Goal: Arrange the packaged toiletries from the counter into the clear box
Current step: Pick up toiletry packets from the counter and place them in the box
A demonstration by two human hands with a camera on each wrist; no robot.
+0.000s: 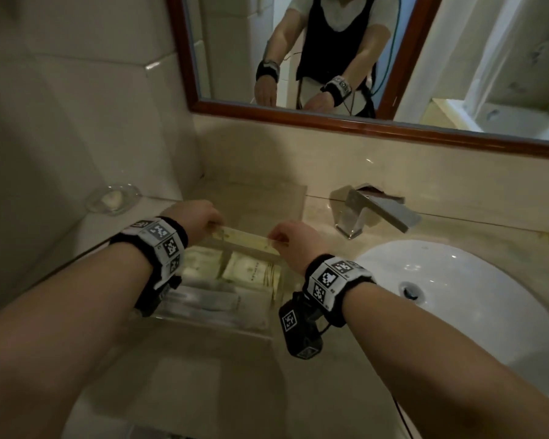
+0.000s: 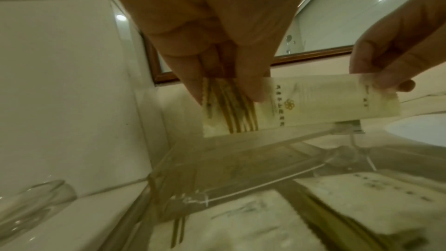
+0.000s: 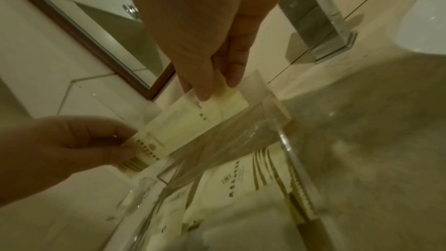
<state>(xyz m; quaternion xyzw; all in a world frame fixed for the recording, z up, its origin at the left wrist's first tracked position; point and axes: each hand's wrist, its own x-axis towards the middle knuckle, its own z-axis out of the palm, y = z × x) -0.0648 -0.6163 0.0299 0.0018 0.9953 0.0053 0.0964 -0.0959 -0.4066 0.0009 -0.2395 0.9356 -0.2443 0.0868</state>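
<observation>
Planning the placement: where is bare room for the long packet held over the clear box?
The long cream packet, pinched by left hand and right hand, hangs over the clear acrylic box's rear slot, apparently bare. Middle compartments hold cream sachets; the front is crowded too. Beige counter in front is bare.

The clear box point(image 1: 203, 324) sits on the tabletop point(image 1: 298, 384), with packets point(image 1: 251, 270) inside. The sink point(image 1: 476, 299) is to its right. The tap point(image 1: 374, 210) is behind the sink.

— What's sitting on that beige marble counter point(image 1: 314, 369)?
— The clear box point(image 1: 222, 324) in the middle, a glass soap dish point(image 1: 113, 199) far left, a chrome faucet point(image 1: 371, 210) behind the white basin point(image 1: 457, 296) at right.
</observation>
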